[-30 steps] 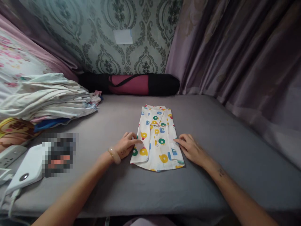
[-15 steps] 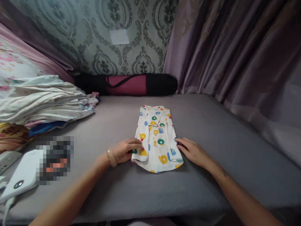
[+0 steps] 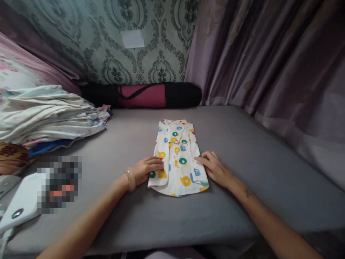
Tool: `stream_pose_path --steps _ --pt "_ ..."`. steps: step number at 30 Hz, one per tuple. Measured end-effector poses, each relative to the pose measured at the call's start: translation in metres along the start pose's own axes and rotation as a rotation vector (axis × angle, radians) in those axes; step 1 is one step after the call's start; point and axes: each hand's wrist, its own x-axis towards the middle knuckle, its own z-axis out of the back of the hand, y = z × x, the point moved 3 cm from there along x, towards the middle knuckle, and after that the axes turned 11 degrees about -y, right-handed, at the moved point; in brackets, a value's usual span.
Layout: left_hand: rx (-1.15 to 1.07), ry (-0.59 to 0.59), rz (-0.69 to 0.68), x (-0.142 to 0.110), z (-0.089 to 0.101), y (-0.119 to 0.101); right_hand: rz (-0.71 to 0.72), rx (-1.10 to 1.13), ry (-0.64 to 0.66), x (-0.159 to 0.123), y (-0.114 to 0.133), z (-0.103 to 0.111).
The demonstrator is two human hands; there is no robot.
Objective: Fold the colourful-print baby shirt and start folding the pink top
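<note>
A white shirt (image 3: 179, 178) printed with yellow, green, blue and red figures lies in a long narrow shape in front of me, its sides and sleeves folded in over the middle. The collar end points away from me and the curved hem is nearest. My left hand (image 3: 148, 167), with a pale bangle on the wrist, is closed at the shirt's lower left edge, fingers on top and the thumb hidden. At the lower right edge, my right hand (image 3: 214, 166) is closed on the cloth, its index finger reaching over the folded side.
Grey cloth (image 3: 129, 219) covers the flat surface. Left stands a heap of clothes (image 3: 51, 113), with a white device on a cable (image 3: 25, 201) and a pixelated patch nearer. A black and maroon roll bag (image 3: 145, 95) lies against the wall; purple curtains (image 3: 231, 54) hang at the right.
My right hand has moved slightly inward, its index finger now on top of the shirt's right side. The left hand stays at the left edge. The whole view has shifted slightly.
</note>
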Motion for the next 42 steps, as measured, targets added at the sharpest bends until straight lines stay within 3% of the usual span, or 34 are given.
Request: stream_pose_path --steps 2,5,11,16,20,27,32,38,40,42 --pt "0.043 0.002 -0.013 0.0 -0.001 0.001 0.063 0.003 0.001 0.001 0.0 -0.002" --pt "0.015 0.004 -0.026 -0.001 -0.001 0.002 0.109 0.181 0.12 0.001 0.001 -0.005" --pt "-0.24 -0.065 0.056 0.003 0.01 -0.004 -0.104 0.347 0.116 0.005 -0.004 -0.005" --pt "-0.359 -0.153 0.365 0.006 0.011 0.003 -0.337 0.451 0.149 0.017 -0.009 -0.006" --pt "-0.501 -0.234 0.578 0.017 0.002 0.016 -0.454 0.426 0.064 0.029 -0.019 -0.011" --pt "-0.015 -0.499 0.903 0.037 -0.001 0.033 -0.658 -0.018 -0.113 0.042 -0.029 -0.029" --pt "0.004 -0.546 0.837 0.03 -0.007 0.032 -0.613 -0.158 -0.05 0.038 -0.027 -0.032" --pt "0.045 -0.586 0.714 0.023 -0.011 0.036 -0.59 -0.339 -0.009 0.031 -0.021 -0.018" --pt "0.115 -0.633 0.635 0.022 -0.011 0.036 -0.533 -0.42 -0.027 0.035 -0.012 -0.015" --pt "0.192 -0.683 0.509 0.023 -0.009 0.03 -0.383 -0.451 -0.04 0.043 -0.001 -0.018"
